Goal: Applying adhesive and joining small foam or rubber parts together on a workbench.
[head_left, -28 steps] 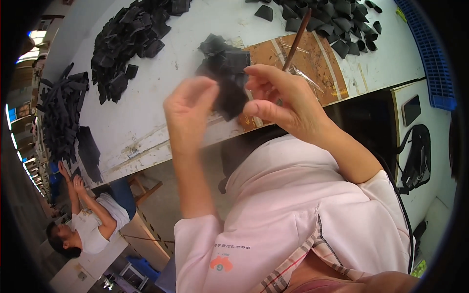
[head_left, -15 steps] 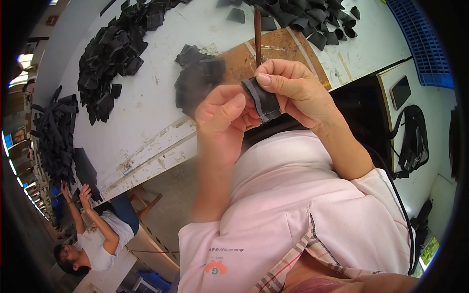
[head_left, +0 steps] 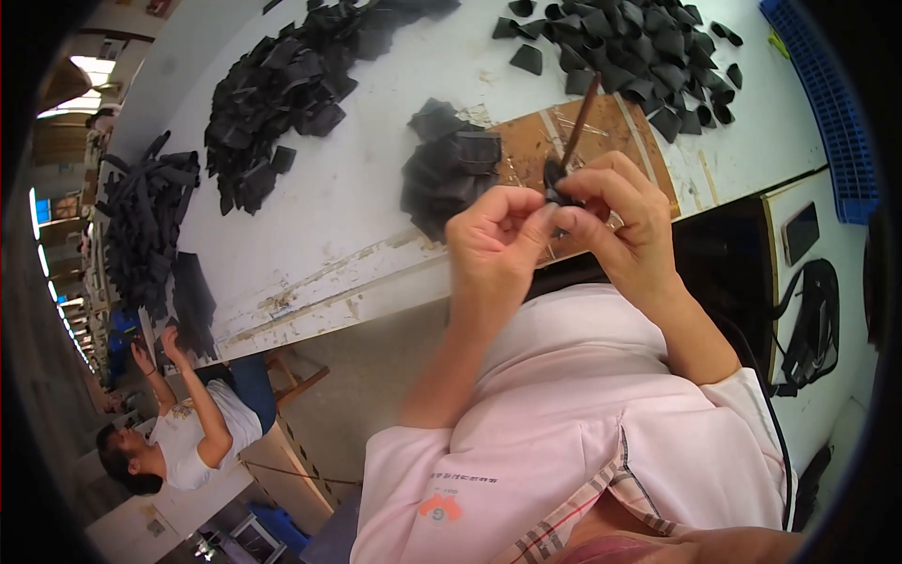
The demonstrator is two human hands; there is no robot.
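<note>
Table space is taken up largely by heaps of dark cut pieces: one heap at the far left of the wooden board, another heap beyond it, and a stacked bundle just beside it. Above the board's near edge, a small dark piece is pinched between the fingers of the left hand and right hand; a thin brush is gripped in the right too. Judging by the heaps, much work is left.

Left hand and right hand pinch small black piece together; right also grips thin brush. Black piece piles on white counter beyond.
</note>
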